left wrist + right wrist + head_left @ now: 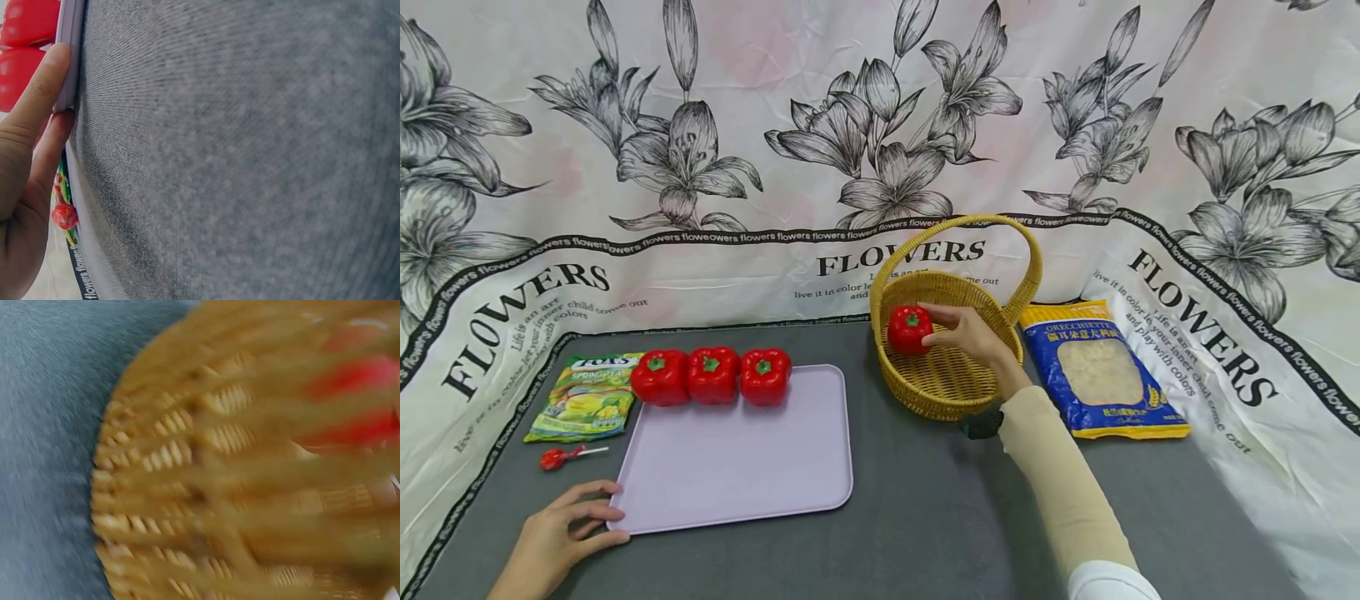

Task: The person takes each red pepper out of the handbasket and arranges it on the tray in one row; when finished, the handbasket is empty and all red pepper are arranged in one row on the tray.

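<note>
My right hand (972,335) reaches into the yellow woven basket (951,408) and grips a red bell pepper (910,331) with a green stem. In the right wrist view the basket weave (169,456) fills much of the picture, with blurred red of the pepper (359,428) showing through it. My left hand (561,533) holds the near left corner of a pale lilac tray (737,467), thumb on the front edge and fingers at the left edge. A row of red bell peppers stands along the tray's far left side: left (659,377), middle (712,375) and right (765,377).
Left of the tray lie a green and yellow candy bag (583,400) and a red lollipop (561,457). A blue and yellow pasta bag (1101,371) rests right of the basket, whose tall handle (1033,258) arches up. Behind the grey tabletop (917,508) hangs a flower-printed cloth (715,192).
</note>
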### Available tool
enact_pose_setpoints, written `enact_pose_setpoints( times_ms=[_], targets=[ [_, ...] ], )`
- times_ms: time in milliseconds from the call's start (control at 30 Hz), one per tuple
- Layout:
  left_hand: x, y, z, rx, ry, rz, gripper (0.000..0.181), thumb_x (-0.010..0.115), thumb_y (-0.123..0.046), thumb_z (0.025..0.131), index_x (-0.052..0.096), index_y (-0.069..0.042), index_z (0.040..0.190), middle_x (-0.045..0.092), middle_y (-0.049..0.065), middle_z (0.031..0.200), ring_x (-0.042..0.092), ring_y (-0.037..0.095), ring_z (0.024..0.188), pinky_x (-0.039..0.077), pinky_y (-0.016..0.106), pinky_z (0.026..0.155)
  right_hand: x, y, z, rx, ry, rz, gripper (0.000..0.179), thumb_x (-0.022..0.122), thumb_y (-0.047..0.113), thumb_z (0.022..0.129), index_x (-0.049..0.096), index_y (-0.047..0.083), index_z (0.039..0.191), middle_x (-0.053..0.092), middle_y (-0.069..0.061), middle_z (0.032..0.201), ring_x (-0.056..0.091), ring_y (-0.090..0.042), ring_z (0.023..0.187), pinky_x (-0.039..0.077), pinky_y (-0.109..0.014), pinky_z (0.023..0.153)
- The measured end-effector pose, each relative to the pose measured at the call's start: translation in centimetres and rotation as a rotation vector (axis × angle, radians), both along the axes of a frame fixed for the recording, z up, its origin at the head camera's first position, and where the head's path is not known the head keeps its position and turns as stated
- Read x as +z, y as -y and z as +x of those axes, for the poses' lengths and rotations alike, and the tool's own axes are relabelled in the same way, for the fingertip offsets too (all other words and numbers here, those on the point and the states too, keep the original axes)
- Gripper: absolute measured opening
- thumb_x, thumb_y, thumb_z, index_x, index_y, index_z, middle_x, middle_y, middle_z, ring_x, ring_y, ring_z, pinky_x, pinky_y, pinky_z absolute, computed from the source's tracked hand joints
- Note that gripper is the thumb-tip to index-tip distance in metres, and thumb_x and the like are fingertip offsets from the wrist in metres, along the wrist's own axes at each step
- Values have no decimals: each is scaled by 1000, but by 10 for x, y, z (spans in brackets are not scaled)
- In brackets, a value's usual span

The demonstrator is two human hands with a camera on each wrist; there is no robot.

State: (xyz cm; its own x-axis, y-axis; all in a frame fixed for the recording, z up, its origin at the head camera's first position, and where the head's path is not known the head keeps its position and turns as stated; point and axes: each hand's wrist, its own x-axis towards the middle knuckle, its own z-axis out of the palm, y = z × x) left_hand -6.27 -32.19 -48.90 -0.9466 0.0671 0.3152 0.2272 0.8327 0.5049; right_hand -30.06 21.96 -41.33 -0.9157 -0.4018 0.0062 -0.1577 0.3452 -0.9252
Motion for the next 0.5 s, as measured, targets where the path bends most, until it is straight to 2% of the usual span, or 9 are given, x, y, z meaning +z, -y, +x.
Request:
enact_pose_setpoints(
  times_ms=[100,167,367,500],
  targets=[
    [0,0,1,14,42,-7,33,93,-15,48,71,-24,70,64,1,98,50,-17,82,42,-1,60,7,-8,3,31,50,-10,58,71,4,86,48,5,140,48,-18,140,43,-32,131,53,-24,85],
    [0,0,1,19,53,-13,33,93,-16,48,71,-24,70,64,2,98,51,-15,81,42,-1,60,12,-13,6,37,78,-21,58,70,2,86,47,3,140,48,-20,139,43,-34,130,53,-20,82],
    [0,2,2,26,61,-25,32,93,-19,48,71,-25,71,63,-6,98,50,-17,80,42,-1,60,28,-22,21,6,137,-49,60,69,-2,86,45,1,140,47,-22,139,42,-35,131,54,-25,85],
    [-1,2,1,11,39,-14,31,93,-19,48,72,-24,71,62,-12,97,49,-19,81,42,-1,60,37,-26,31,-18,156,-66,62,70,-4,84,45,-1,140,46,-23,140,42,-36,130,55,-24,83]
  ],
)
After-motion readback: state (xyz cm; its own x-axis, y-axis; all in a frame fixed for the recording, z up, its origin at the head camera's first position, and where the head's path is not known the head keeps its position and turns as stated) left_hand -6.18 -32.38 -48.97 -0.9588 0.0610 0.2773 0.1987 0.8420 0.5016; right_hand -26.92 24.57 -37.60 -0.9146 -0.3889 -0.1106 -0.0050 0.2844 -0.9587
